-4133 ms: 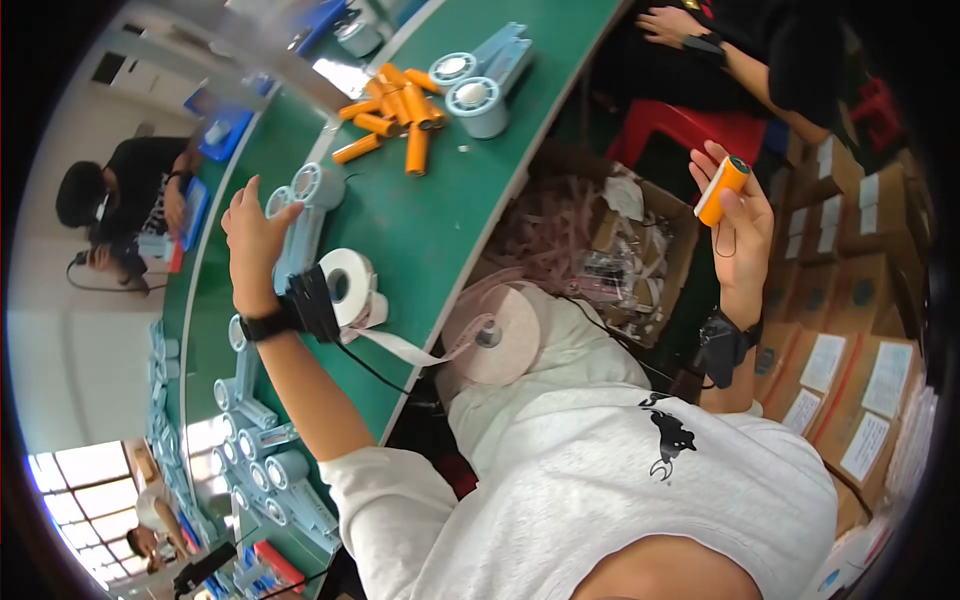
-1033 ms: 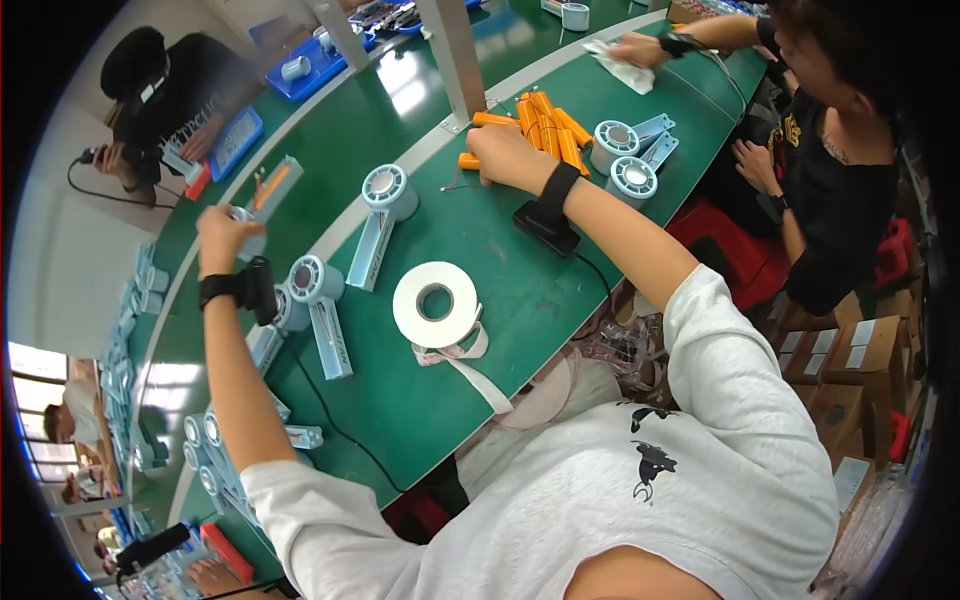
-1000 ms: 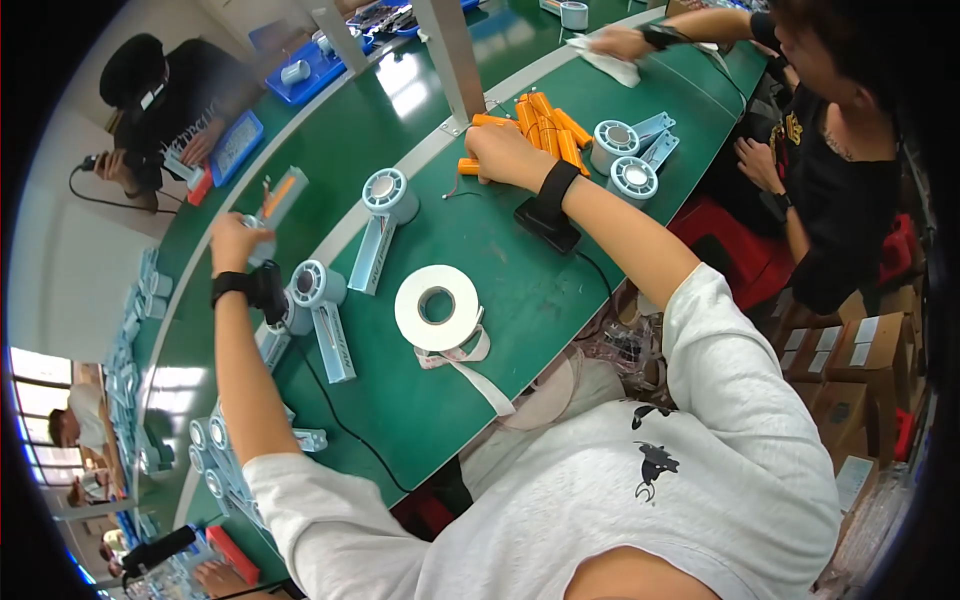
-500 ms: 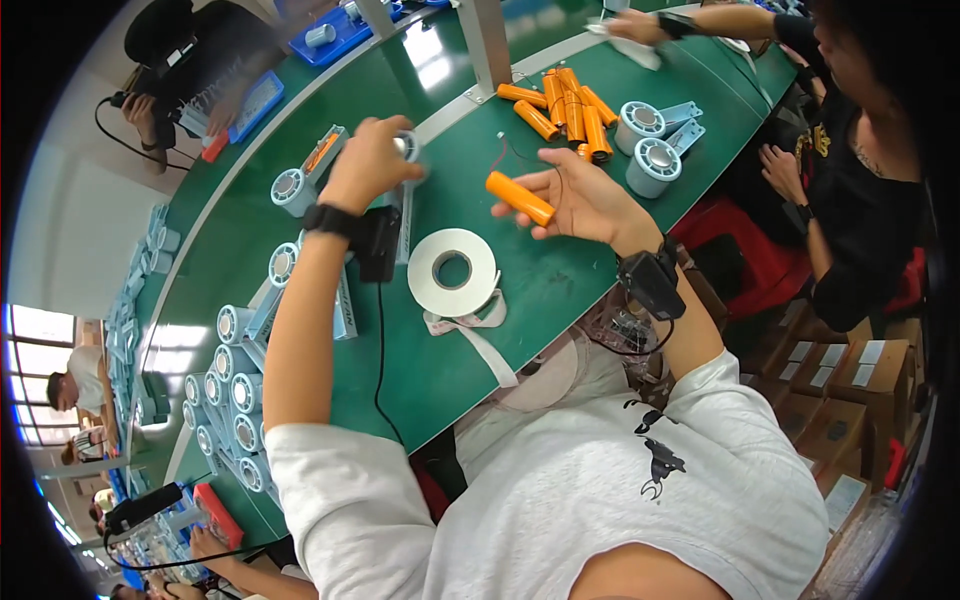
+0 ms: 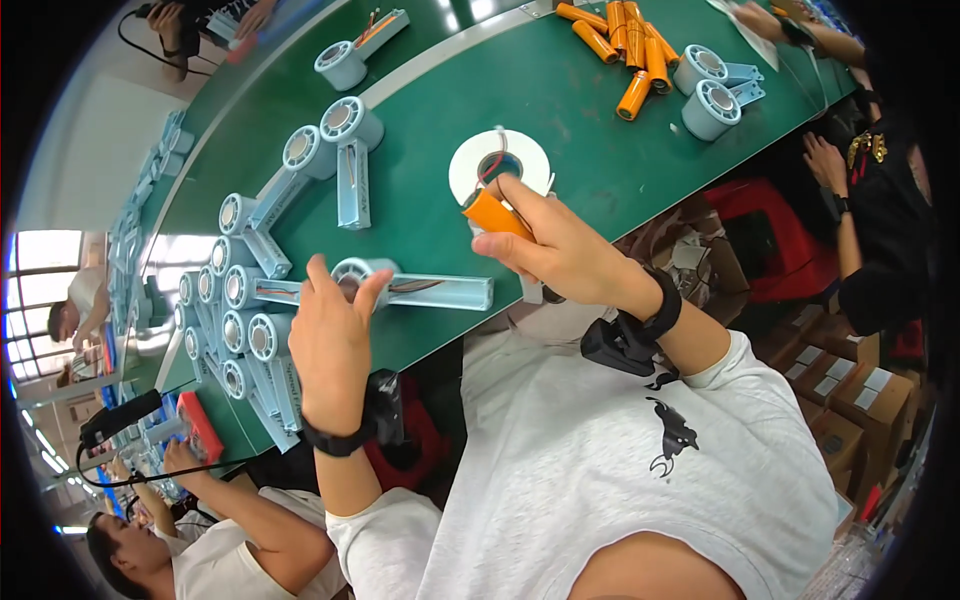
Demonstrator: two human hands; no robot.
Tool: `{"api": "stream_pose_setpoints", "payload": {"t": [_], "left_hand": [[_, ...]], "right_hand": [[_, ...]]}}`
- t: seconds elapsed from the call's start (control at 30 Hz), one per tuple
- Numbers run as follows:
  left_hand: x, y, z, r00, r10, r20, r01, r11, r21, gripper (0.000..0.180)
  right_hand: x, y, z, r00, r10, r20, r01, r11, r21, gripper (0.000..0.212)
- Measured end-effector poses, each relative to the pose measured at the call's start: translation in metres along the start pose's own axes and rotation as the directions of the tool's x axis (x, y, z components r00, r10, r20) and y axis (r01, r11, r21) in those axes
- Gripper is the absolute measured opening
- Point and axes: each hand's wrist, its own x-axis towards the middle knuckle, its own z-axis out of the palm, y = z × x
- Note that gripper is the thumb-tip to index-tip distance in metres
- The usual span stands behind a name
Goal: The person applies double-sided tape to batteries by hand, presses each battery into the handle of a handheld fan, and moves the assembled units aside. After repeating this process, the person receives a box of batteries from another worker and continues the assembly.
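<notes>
My left hand (image 5: 332, 350) has its thumb and fingers around the round head of a light-blue fan housing (image 5: 440, 292). The trough-like handle of this housing points right and faces up, with dark and reddish wires inside. My right hand (image 5: 560, 245) grips an orange cylindrical battery (image 5: 494, 214) between thumb and fingers. Its thin leads rise across a white tape roll (image 5: 470, 158) lying flat just beyond. Another housing (image 5: 353, 190) with its handle toward me rests farther off, beside a similar one (image 5: 305, 152).
Several orange batteries (image 5: 635, 40) are heaped at the far right, near two fan housings (image 5: 712, 108). More housings (image 5: 235, 285) crowd the left of the green table (image 5: 430, 100). One housing (image 5: 342, 65) stands at the far left. Co-workers sit left and right; a red stool (image 5: 765, 240) is at right.
My left hand has come toward me, and a fan housing now lies crosswise near the table's front edge. The right hand has drawn the battery closer, over the tape roll's near side. The view has shifted.
</notes>
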Motion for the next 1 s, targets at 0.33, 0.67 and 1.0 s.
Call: {"api": "stream_pose_setpoints", "payload": {"t": [0.33,0.67,1.0], "left_hand": [[0.004,-0.016,0.017,0.612,0.740,-0.279,-0.739,0.661,0.130,0.039],[0.022,0.032,0.011,0.549,0.720,-0.424,-0.828,0.538,-0.159,0.028],[0.075,0.107,0.022,0.487,0.851,-0.197,-0.873,0.476,-0.102,0.044]], "right_hand": [[-0.009,-0.006,-0.001,0.996,-0.094,0.005,0.094,0.993,0.071,0.029],[-0.024,0.015,-0.069,0.940,0.063,-0.336,-0.088,0.994,-0.059,0.025],[-0.025,0.034,-0.042,0.849,0.029,-0.527,-0.025,1.000,0.015,0.035]]}}
